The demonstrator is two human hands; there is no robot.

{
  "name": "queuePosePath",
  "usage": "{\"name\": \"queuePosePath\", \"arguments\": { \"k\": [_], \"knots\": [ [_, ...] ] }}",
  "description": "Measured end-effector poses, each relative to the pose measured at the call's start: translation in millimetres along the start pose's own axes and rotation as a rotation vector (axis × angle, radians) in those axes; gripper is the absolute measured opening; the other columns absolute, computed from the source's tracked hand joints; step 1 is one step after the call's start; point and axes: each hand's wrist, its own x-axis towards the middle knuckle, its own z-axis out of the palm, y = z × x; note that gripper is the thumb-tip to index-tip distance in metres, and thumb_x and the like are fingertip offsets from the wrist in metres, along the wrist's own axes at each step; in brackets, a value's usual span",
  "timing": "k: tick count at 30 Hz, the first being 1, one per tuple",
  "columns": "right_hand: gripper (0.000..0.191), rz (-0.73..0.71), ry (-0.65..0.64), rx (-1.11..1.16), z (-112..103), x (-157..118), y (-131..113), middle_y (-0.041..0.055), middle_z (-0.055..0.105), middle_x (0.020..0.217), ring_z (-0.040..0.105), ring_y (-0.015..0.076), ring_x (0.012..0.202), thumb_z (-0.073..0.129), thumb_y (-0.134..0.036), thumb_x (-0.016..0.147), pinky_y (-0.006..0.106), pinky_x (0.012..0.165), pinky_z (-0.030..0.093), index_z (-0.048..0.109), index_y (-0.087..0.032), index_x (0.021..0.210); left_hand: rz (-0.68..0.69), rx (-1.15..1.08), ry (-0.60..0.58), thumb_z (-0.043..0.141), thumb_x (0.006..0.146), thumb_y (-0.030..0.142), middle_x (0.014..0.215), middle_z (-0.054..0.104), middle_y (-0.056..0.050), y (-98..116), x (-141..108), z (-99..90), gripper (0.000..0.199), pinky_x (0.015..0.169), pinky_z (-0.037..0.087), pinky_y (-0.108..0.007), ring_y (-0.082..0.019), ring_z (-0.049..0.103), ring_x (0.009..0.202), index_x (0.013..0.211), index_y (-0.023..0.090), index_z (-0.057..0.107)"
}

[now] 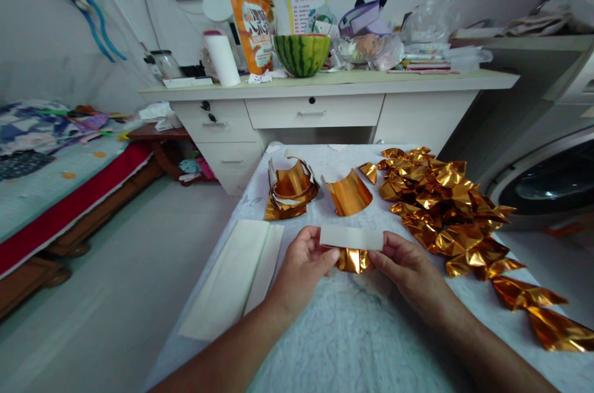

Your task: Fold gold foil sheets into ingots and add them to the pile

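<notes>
A white paper strip (351, 237) is stretched level between my two hands above the table, with a piece of gold foil (354, 260) just beneath it. My left hand (306, 263) pinches the strip's left end between thumb and fingers. At the right end, my right hand (403, 263) pinches it the same way. Behind them lie a curved gold sheet (350, 192) and a stack of gold pieces with curled strips (291, 187). White paper sheets (229, 275) lie left of my left hand.
Several twisted gold foil pieces (440, 195) cover the table's right side. Beyond the cloth-covered table (325, 343) stands a white desk (320, 90) with a watermelon half (301, 56). A bed (69, 176) is at left, a washing machine (547, 164) at right.
</notes>
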Motion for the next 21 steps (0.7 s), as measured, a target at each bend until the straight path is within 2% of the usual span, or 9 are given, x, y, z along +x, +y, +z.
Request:
{"name": "queuePosePath", "arguments": {
  "k": [2,6,10,14,18,21],
  "knots": [
    [0.036,0.015,0.01,0.013,1.9,-1.0,-0.1,0.0025,0.068,0.081,0.063,0.0172,0.075,0.071,-0.051,0.078,0.028,0.067,0.048,0.06,-0.019,0.09,-0.033,0.027,-0.013,0.067,0.077,0.035,0.088,0.064,-0.005,0.1,-0.2,0.1,0.029,0.056,0.045,-0.021,-0.014,0.059,0.074,0.096,0.015,0.056],
    [0.037,0.026,0.008,-0.054,2.3,-2.7,3.1,0.0016,0.065,0.075,0.06,0.0161,0.068,0.071,-0.053,0.078,0.026,0.058,0.045,0.058,-0.019,0.084,-0.055,0.07,0.006,0.064,0.08,0.037,0.084,0.064,-0.005,-0.7,0.0,-0.4,0.025,0.054,0.045,-0.021,-0.015,0.06,0.074,0.09,0.014,0.059],
    [0.034,0.004,0.001,-0.129,2.8,-3.8,6.6,0.0016,0.064,0.078,0.058,0.0156,0.068,0.069,-0.051,0.08,0.025,0.058,0.043,0.056,-0.02,0.083,-0.005,0.12,0.068,0.062,0.081,0.03,0.077,0.063,0.001,-5.5,2.2,-1.6,0.024,0.051,0.041,-0.019,-0.012,0.057,0.063,0.096,0.02,0.047],
    [0.033,-0.009,-0.018,-0.02,9.1,-5.4,4.8,-0.0014,0.061,0.076,0.056,0.0136,0.065,0.066,-0.049,0.084,0.023,0.055,0.04,0.047,-0.023,0.09,0.069,0.176,0.143,0.06,0.081,0.023,0.068,0.058,0.008,-11.1,4.5,-3.8,0.029,0.056,0.04,-0.02,-0.011,0.056,0.06,0.099,0.024,0.037],
    [0.037,-0.038,0.011,0.008,15.3,-7.5,1.7,-0.003,0.061,0.078,0.051,0.011,0.057,0.064,-0.048,0.086,0.022,0.05,0.037,0.041,-0.026,0.104,0.135,0.243,0.141,0.057,0.084,0.022,0.069,0.053,0.006,-12.9,6.9,-6.3,0.014,0.059,0.04,-0.021,-0.01,0.054,0.062,0.084,0.021,0.043],
    [0.031,-0.058,0.003,-0.009,16.3,-8.7,2.0,-0.0054,0.057,0.071,0.048,0.0101,0.054,0.061,-0.046,0.088,0.021,0.049,0.036,0.041,-0.026,0.102,0.163,0.286,0.123,0.055,0.084,0.021,0.075,0.055,0.003,-11.4,6.9,-7.1,0.006,0.064,0.042,-0.022,-0.012,0.054,0.069,0.081,0.019,0.05]
  ]
}}
